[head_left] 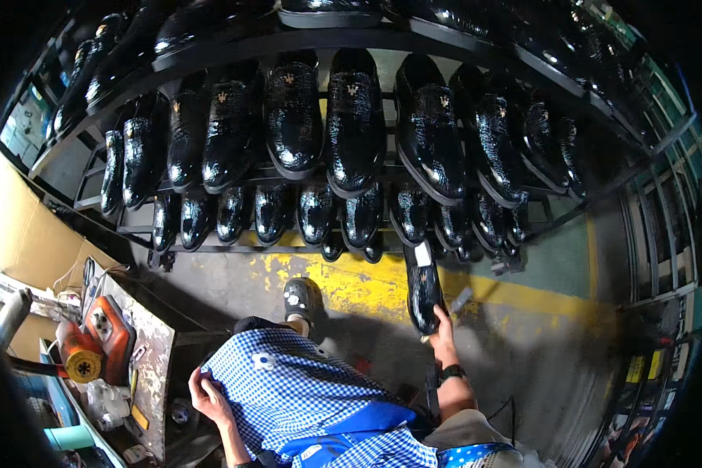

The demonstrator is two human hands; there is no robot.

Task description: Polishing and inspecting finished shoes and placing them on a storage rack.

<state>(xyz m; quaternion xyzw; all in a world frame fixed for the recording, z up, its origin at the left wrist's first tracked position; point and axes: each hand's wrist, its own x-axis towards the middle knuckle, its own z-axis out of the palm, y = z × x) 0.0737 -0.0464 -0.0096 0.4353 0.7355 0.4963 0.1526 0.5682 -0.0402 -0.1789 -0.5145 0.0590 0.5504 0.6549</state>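
Right hand (pixel 443 327) is out in front, arm extended, fingers clamped on the heel end of a glossy black shoe (pixel 423 285). There also seems to be a thin brush or stick (pixel 460 299) pinched in the same grip, angling up-right; too small to be sure. The shoe's long axis runs nearly straight away from the hand, toe toward the rack (pixel 210 204), sole partly up with a white tag on it. Its toe sits just below the lowest row of shoes, right-centre, close to the rack's edge but I can't tell if it's touching. Left hand (pixel 207 394) is low and well apart, closed on the edge of the blue checked apron (pixel 288 382) at the lap. So the right hand is the nearer one to the rack; shoe lies forward and slightly left of it.
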